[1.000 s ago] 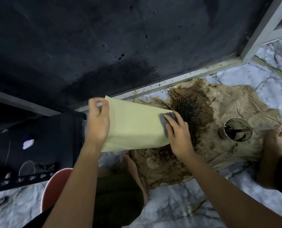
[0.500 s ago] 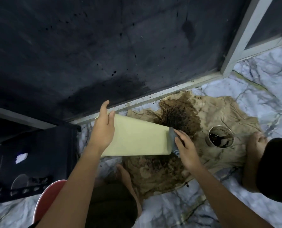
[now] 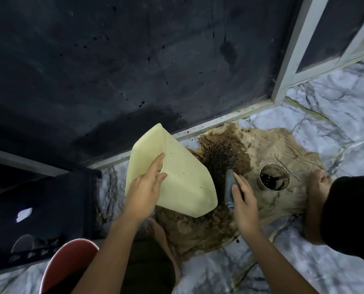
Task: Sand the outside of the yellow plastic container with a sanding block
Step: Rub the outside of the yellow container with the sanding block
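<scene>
My left hand [image 3: 144, 188] grips the yellow plastic container [image 3: 183, 177]; right fingers [image 3: 236, 188] clamp the sanding block [image 3: 229, 185] just beside it; container may slip

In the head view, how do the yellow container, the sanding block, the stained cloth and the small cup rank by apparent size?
1. stained cloth
2. yellow container
3. and 4. sanding block and small cup: too alike to rank.
</scene>
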